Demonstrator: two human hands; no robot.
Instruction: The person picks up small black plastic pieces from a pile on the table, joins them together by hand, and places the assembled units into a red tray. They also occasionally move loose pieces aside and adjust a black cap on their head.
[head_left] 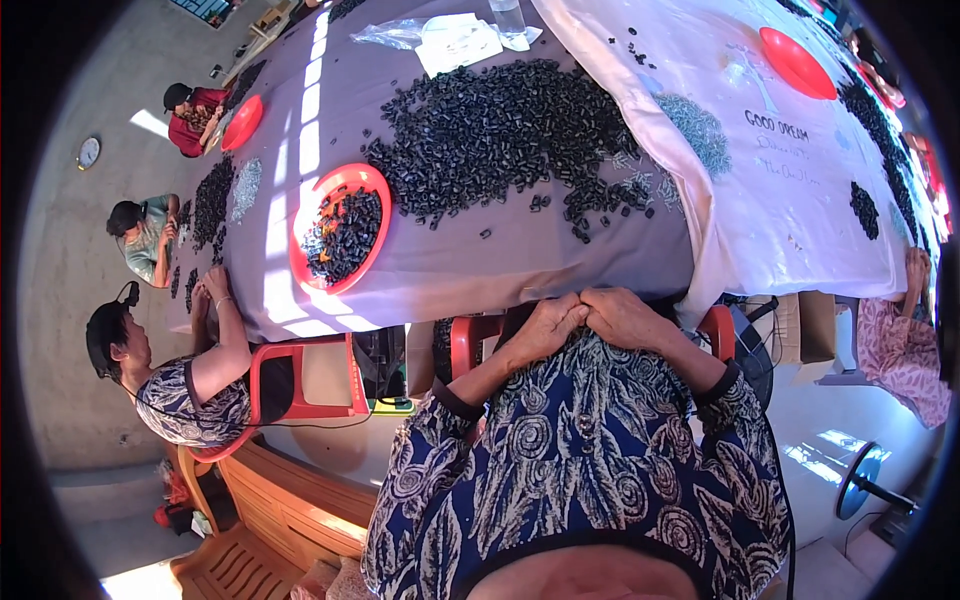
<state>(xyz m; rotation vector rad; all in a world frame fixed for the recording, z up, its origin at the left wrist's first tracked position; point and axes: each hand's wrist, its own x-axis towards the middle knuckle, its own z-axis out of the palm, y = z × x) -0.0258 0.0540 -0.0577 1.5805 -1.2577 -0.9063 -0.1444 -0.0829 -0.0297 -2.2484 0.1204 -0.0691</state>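
Observation:
At the near edge of the cloth-covered table, my left hand (546, 328) and my right hand (624, 317) meet in front of my patterned shirt. Both are closed, fingers curled and thumbs almost touching; anything between them is hidden or too small to name. Beyond them a large heap of small black pieces (490, 135), seemingly plastic, spreads over the grey-purple cloth (480, 260). Small clear pieces (640, 185) lie at the heap's right side. To the left, a red plastic basin (381, 235) holds more black pieces (345, 230).
A pale cloth (800, 220) covers the table's right part, bearing clear pieces (695, 132) and another red basin (797, 63). Several people sit around the table, one nearby on the left (190, 385). A red chair (310, 380) and cardboard box (803, 328) stand beside me.

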